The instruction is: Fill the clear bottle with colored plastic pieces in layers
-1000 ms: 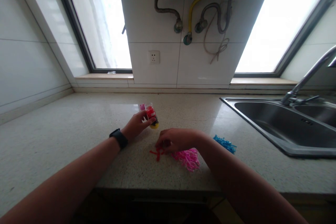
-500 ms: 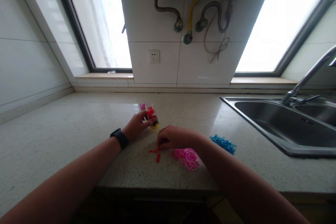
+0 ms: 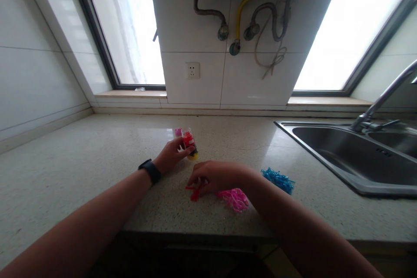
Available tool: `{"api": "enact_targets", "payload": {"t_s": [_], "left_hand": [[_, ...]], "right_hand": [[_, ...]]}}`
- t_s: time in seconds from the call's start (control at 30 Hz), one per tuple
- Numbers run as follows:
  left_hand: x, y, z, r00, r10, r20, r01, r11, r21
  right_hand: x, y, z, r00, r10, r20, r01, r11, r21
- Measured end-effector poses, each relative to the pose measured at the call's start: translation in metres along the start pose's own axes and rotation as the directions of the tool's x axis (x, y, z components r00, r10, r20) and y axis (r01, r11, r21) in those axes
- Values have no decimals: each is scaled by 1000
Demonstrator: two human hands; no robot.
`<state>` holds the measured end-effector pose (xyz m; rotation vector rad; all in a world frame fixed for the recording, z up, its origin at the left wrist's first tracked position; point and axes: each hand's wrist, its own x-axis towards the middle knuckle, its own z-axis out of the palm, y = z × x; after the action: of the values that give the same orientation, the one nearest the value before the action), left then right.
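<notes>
A wide black band, smooth and watch-like (image 3: pixel 150 170), circles the left wrist (image 3: pixel 155 167), with a slightly raised, darker block on its upper side; any markings on it are too small to read. Both forearms (image 3: pixel 97 215) are bare to the edges of view, and the left hand (image 3: pixel 171 156) and right hand (image 3: pixel 210 178) are ungloved, with slim, rounded fingers.

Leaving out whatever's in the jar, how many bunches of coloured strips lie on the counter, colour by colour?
Red bunch: 1
Pink bunch: 1
Blue bunch: 1
Total: 3 bunches; the single strips are too tangled to count.
</notes>
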<state>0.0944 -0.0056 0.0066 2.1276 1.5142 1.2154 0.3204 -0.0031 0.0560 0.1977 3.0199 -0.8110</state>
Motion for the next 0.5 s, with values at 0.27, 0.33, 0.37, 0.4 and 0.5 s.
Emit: {"api": "enact_targets", "payload": {"t_s": [0.27,0.33,0.37,0.4,0.5], "left_hand": [[0,0,0,1000,11,-6,-11,1000,29],[0,1,0,1000,16,-2,-15,999,41],[0,1,0,1000,17,-2,-17,999,45],[0,2,0,1000,18,-2,-18,999,48],[0,3,0,1000,21,-5,-21,998,58]], "right_hand": [[9,-1,5,997,-66,38,69,994,-84],[11,-1,6,996,-78,44,81,993,-82],[12,0,6,996,-77,44,81,993,-85],[13,0,7,997,-73,40,76,993,-91],[15,2,10,998,-50,25,53,992,-114]]}}
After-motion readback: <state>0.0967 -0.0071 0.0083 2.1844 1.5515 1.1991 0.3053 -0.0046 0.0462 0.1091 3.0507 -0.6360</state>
